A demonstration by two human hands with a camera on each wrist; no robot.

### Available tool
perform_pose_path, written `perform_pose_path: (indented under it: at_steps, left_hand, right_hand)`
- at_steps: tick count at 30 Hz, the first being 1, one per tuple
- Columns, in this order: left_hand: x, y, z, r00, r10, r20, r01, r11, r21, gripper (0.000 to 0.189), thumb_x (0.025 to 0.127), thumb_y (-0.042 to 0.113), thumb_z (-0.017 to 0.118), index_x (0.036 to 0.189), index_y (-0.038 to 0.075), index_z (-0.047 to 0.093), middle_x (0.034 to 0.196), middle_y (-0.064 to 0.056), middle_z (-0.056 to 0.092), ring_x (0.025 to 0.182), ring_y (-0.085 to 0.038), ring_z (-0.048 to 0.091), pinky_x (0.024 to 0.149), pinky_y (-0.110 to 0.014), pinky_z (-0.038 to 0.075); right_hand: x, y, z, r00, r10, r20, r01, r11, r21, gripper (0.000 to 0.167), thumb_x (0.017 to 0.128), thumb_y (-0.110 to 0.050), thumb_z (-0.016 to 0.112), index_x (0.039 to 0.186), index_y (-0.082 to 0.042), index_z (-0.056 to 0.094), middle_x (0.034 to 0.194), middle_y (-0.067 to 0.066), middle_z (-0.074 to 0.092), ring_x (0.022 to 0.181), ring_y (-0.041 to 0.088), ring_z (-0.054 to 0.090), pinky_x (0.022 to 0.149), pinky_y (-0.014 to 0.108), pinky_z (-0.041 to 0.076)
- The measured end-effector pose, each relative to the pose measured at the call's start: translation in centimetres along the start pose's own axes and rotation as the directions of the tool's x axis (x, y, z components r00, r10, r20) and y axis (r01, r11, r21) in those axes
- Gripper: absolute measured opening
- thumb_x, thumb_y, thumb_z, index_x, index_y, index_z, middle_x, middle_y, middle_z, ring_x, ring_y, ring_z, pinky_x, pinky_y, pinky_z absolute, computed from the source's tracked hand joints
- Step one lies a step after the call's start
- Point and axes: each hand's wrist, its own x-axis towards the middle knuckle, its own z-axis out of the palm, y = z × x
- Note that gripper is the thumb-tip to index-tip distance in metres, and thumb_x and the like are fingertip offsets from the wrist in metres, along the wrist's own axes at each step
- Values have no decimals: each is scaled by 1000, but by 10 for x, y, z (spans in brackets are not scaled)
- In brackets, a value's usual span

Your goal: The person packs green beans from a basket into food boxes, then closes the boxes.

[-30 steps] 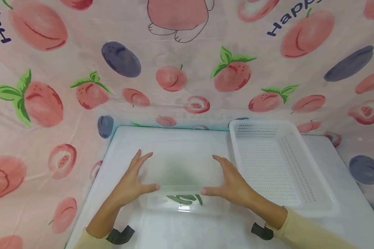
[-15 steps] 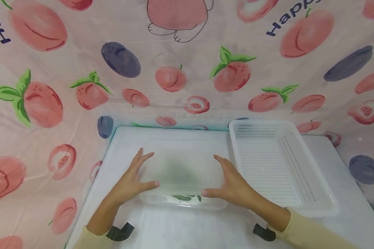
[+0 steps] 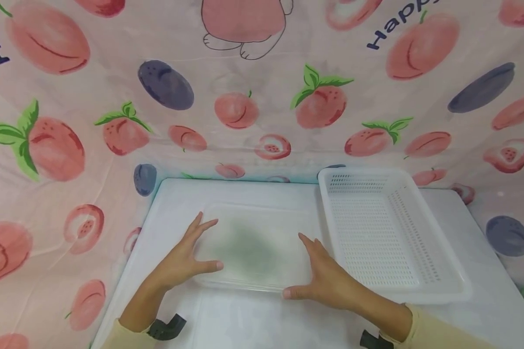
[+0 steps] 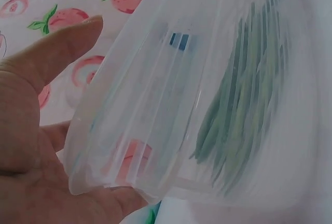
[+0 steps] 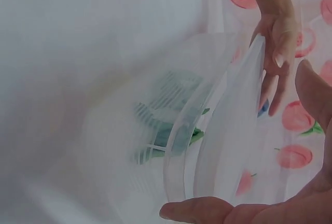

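A translucent plastic lid (image 3: 284, 247) lies over a clear plastic box (image 4: 298, 151), spanning both hands in the head view. My left hand (image 3: 181, 261) holds the lid's left end, thumb across its top and fingers spread at the side. At the opposite end my right hand (image 3: 329, 281) holds it, thumb at the near edge. Through the box wall, long green pod-like vegetables (image 4: 244, 105) show in the left wrist view; from above they are only a green blur. The right wrist view shows a narrow gap between the lid and the box rim (image 5: 179, 156).
A white perforated basket (image 3: 375, 232) stands to the right of the box on the white table (image 3: 236, 320). Behind and left of the table hangs a peach-print cloth (image 3: 244, 72). A dark strap piece (image 3: 168, 327) sits at the left wrist.
The lid has come down and toward me, covering the box front where the green vegetables showed before. My right hand has moved lower with it; the left has shifted slightly.
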Motion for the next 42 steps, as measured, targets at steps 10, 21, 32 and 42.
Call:
perform_pose_path:
  at_steps: [10, 21, 32, 42]
  left_hand:
    - [-2, 1, 9, 999, -34, -18, 34, 999, -25, 99, 75, 40, 90, 158, 31, 36, 173, -9, -7, 158, -46, 5, 113, -79, 19]
    - [-9, 7, 17, 998, -70, -2, 70, 997, -31, 99, 75, 43, 90, 158, 30, 36, 172, -8, -15, 158, -46, 2, 114, -78, 19]
    - [-10, 11, 25, 995, -91, 52, 89, 995, 37, 106, 71, 47, 91, 159, 29, 35, 170, -11, -25, 157, -49, 1, 113, -77, 25]
    - [-9, 8, 26, 994, -87, 69, 83, 995, 58, 107, 72, 44, 92, 160, 32, 32, 168, -13, -27, 156, -50, 5, 112, -75, 29]
  right_hand:
    - [15, 6, -6, 1000, -20, -15, 20, 1000, -22, 129, 67, -63, 88, 164, -16, 17, 168, 27, 14, 156, 46, 15, 118, 67, 26]
    - [18, 8, -13, 1000, -14, 15, 15, 999, -42, 126, 68, -63, 87, 163, -13, 21, 169, 24, 18, 156, 46, 13, 118, 69, 24]
    - [17, 8, -11, 1000, 4, 17, -2, 994, -107, 128, 67, -61, 89, 162, -9, 20, 164, 37, 11, 152, 53, 22, 113, 71, 31]
    - [19, 5, -9, 999, 18, 41, -14, 994, -112, 130, 68, -59, 89, 163, -6, 16, 163, 41, 5, 149, 57, 23, 112, 71, 32]
